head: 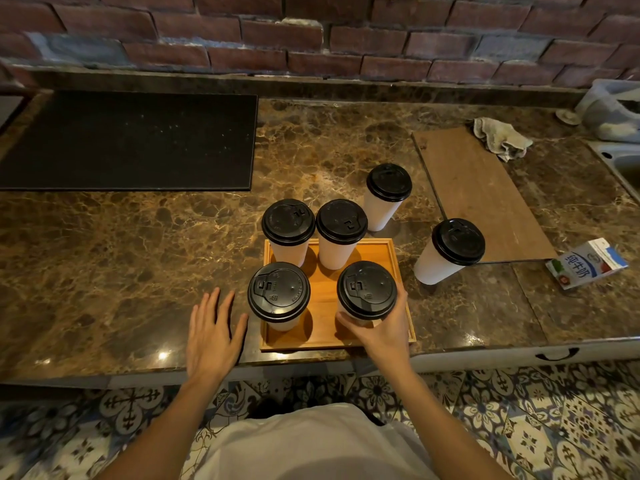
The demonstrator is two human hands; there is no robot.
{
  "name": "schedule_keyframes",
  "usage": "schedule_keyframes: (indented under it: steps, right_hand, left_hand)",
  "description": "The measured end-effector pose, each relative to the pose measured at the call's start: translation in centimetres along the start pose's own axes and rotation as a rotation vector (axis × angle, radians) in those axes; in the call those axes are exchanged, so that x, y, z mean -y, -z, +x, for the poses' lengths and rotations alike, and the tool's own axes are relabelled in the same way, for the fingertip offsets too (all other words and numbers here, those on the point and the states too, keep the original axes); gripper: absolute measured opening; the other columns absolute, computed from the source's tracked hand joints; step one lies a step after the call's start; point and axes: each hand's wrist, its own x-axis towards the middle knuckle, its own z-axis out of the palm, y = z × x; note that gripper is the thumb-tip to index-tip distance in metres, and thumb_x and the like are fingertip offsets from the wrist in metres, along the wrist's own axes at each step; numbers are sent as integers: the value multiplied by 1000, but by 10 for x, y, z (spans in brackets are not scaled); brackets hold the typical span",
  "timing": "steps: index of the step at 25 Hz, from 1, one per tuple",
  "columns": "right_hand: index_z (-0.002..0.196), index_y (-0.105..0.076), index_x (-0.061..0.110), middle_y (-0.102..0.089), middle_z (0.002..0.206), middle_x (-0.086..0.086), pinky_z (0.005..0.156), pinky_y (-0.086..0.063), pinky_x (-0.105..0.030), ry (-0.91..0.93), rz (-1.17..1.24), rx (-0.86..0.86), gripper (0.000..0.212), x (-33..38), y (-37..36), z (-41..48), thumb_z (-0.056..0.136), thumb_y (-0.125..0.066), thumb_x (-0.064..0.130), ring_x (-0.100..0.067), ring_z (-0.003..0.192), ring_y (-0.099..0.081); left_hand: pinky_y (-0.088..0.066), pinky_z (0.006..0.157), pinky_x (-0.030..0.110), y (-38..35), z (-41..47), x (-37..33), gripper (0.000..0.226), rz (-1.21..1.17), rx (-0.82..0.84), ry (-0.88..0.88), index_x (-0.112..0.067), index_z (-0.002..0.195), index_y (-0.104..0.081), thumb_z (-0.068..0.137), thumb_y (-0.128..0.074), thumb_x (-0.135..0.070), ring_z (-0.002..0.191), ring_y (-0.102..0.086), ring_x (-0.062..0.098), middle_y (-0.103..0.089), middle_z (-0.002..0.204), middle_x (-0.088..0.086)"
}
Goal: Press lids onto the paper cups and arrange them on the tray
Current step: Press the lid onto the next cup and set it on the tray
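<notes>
Several white paper cups with black lids stand on a small wooden tray (325, 278) near the counter's front edge. My right hand (384, 332) grips the near-right cup (366, 293) on the tray, fingers curled round its body. The near-left cup (278, 296), far-left cup (288, 226) and far-right cup (341, 230) stand upright on the tray. My left hand (211, 332) lies flat with fingers spread on the counter, just left of the tray, holding nothing. Two more lidded cups stand off the tray: one behind it (388, 192) and one to its right (450, 249).
The brown marble counter (138, 271) carries a black mat (128, 140) at the back left, a wooden board (481, 195) with a crumpled cloth (502, 138) at the right, and a milk carton (587, 263) lying on its side. A sink (623, 161) sits far right.
</notes>
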Motion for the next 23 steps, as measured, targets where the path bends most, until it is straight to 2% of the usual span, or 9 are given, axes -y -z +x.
schedule_keyframes:
  steps: [3,5,10,12,15,18,19,21,23]
  right_hand:
    - [124,-25,58,-40,118,52,89,-32,5,-20,-3,44,96,5,-10,-2,53,-89,49,28,114,-38]
    - [121,-21,68,-40,117,53,88,-33,5,-51,8,65,96,9,-13,-2,50,-85,57,26,115,-40]
    - [117,-20,75,-46,118,47,89,-36,2,-73,14,92,98,9,-20,-1,51,-87,52,21,116,-44]
    - [121,-21,68,-49,123,36,92,-37,-1,-62,12,122,100,9,-22,0,54,-91,43,15,118,-45]
    - [133,-23,48,-46,133,20,99,-37,-6,-52,7,231,103,14,-14,2,58,-93,35,3,126,-45]
    - [145,-15,38,-33,141,28,102,-38,-10,-51,-3,377,108,13,17,8,64,-86,35,9,131,-37]
    - [146,-14,38,-33,140,28,100,-41,-11,-77,11,366,105,13,31,12,68,-84,29,5,131,-40]
    - [145,-18,38,-43,136,21,93,-46,-11,-121,69,210,95,17,51,29,77,-80,15,-7,129,-48]
    - [149,-20,32,-46,139,11,95,-46,-17,-133,107,60,96,25,58,56,76,-81,20,-10,128,-49]
  left_hand:
    - [-3,118,37,2,0,-1,65,-6,4,6,-16,146,-33,92,-25,-50,146,-13,24,-25,155,10]
    - [-2,118,36,3,1,-2,65,2,8,7,-16,146,-33,92,-25,-50,146,-13,23,-24,155,10]
    - [-4,118,36,5,1,-3,65,-1,5,14,-14,145,-35,91,-27,-49,145,-15,24,-27,154,11]
    - [-4,118,37,6,1,-5,65,-2,10,16,-15,145,-35,91,-28,-49,145,-15,24,-27,154,11]
    - [-4,118,36,6,1,-7,63,-13,18,21,-14,145,-36,91,-31,-48,145,-16,25,-28,154,12]
    - [-11,118,45,7,6,-11,53,-15,6,54,-8,141,-42,96,-47,-37,142,-23,32,-33,150,18]
    - [-16,116,50,7,9,-14,50,-20,-10,64,-5,138,-44,95,-52,-29,138,-27,36,-36,146,22]
    - [-19,112,55,6,12,-22,48,3,-30,76,-2,136,-46,93,-53,-22,133,-31,43,-39,140,29]
    - [-14,114,54,5,13,-27,54,35,-4,102,-5,141,-41,92,-53,-24,135,-26,44,-34,144,30]
